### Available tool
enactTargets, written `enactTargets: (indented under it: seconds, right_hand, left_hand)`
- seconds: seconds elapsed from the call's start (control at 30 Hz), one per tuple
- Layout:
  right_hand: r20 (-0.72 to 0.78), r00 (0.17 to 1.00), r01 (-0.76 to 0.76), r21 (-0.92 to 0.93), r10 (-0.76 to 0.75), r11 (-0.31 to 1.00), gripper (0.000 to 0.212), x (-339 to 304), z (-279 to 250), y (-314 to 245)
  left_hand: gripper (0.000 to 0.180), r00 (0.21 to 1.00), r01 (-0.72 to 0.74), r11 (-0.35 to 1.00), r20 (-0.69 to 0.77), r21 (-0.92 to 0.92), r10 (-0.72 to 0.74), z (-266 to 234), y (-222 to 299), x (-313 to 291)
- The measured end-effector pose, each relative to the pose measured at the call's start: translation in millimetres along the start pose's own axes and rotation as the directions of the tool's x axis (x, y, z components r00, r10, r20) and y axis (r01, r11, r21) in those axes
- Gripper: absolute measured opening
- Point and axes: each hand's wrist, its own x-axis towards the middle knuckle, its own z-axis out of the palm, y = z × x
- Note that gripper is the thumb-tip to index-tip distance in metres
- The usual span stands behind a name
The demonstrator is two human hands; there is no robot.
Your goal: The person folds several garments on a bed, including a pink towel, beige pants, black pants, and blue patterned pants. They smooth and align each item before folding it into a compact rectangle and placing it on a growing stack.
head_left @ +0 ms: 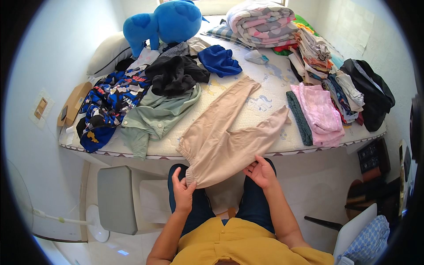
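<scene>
Beige trousers [221, 141] lie stretched across the front of the bed, the two legs pointing away from me and spread apart. Their gathered elastic waistband is toward me at the left and hangs over the bed's edge. At that waistband, my left hand [182, 191] grips the cloth between thumb and fingers. My right hand [262, 173] pinches the near side edge of the trousers, with its fingertips partly under the fabric. Just left of the trousers lies a pale green buttoned garment [163, 112], under a crumpled black garment [176, 74].
On the mattress [212, 92], a patterned blue-black garment [115, 92] lies left. A royal-blue garment [219, 60] and blue plush toy [176, 22] are farther back. Folded pink cloth [319, 115], stacked clothes [311, 53] and a black bag [367, 92] sit right. A grey stool [115, 198] stands left.
</scene>
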Motion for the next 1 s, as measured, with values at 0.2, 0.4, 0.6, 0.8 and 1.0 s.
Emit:
enactTargets:
  seconds: [0.2,0.4,0.6,0.8,1.0]
  right_hand:
    - [0.152,0.966,0.173,0.224,-0.209,0.959,0.038,4,14,-22]
    - [0.021,0.945,0.308,0.267,-0.325,0.913,0.037,34,18,-68]
    - [-0.011,0.939,0.338,0.218,-0.344,0.916,0.011,7,27,-105]
    - [0.066,0.96,0.264,0.096,-0.27,0.96,0.016,-26,7,-103]
    - [0.176,0.922,0.384,-0.308,-0.345,0.87,0.041,-68,13,-84]
  left_hand:
    - [0.059,0.86,-0.51,0.558,0.386,0.654,0.333,1,19,-1]
    - [0.038,0.544,-0.729,0.044,0.54,0.683,0.642,22,57,23]
    - [0.026,0.408,-0.832,0.2,0.328,0.517,0.852,64,164,43]
    - [0.016,0.596,-0.798,0.497,0.323,0.342,0.735,100,234,26]
    - [0.007,0.538,-0.826,0.296,0.513,0.481,0.669,135,287,5]
